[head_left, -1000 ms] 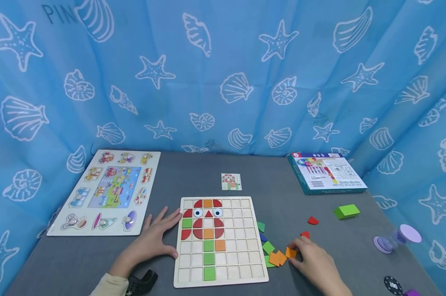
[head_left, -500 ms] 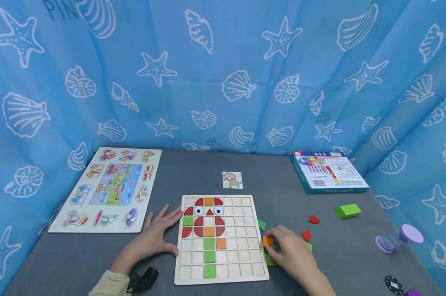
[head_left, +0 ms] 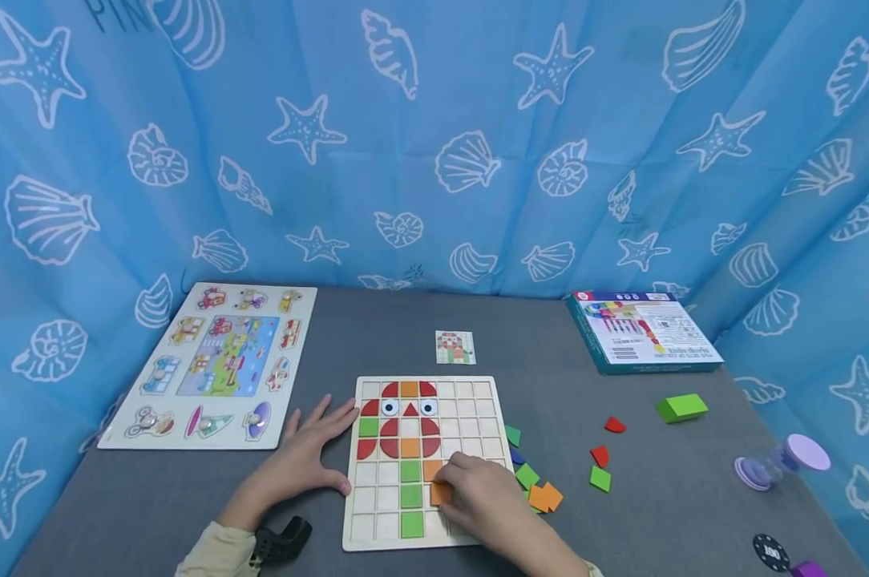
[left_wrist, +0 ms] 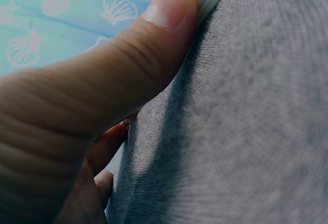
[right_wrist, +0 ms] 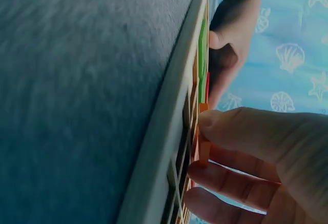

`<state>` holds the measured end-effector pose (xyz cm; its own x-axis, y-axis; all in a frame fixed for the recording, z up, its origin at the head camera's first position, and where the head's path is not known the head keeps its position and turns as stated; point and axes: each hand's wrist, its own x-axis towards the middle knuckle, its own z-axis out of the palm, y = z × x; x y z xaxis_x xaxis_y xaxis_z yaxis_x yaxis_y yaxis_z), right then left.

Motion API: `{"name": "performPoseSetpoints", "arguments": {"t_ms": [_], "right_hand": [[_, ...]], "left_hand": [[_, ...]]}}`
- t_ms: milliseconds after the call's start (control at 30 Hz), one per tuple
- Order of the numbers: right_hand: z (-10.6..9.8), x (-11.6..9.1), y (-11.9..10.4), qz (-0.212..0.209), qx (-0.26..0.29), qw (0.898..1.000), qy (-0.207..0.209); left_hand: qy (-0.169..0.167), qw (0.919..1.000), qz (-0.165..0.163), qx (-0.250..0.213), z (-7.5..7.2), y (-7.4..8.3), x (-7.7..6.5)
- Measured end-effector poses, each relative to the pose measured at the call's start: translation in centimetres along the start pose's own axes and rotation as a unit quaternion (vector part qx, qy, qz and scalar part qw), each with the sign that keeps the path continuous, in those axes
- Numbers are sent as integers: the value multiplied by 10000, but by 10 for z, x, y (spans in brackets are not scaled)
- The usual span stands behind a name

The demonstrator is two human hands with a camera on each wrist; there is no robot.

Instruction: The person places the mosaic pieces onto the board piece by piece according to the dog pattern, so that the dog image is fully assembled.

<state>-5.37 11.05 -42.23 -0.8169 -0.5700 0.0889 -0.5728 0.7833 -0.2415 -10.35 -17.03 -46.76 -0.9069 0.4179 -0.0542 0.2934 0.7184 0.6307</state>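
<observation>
A wooden grid board lies on the grey table, with red, green and orange pieces and two eye tiles set in its cells. My left hand rests at the board's left edge, fingers spread; in the left wrist view its thumb presses the rim. Over the board, my right hand pinches an orange square tile, at the cell just below another orange tile and right of the green column. The right wrist view shows this tile tilted between thumb and fingers; whether it is seated cannot be told.
Loose orange tiles, green tiles and a blue piece lie right of the board. Farther right are red pieces, a green block and a sand timer. A pattern card, picture puzzle and box stand behind.
My right hand has carried the orange tile leftward from the loose pile onto the board. A green tile beside the red pieces is now uncovered. My left hand stays at the board's edge.
</observation>
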Motion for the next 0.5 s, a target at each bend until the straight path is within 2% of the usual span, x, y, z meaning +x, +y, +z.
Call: {"name": "performPoseSetpoints", "arguments": {"t_ms": [300,500], "right_hand": [[6,4,-5,-104,-192,9998,-14],[5,5,-7,11,-176,9996,-238]], "left_hand": [[40,10000,41,60,0,2,1],[26,10000,18,15,-1,1,0]]}}
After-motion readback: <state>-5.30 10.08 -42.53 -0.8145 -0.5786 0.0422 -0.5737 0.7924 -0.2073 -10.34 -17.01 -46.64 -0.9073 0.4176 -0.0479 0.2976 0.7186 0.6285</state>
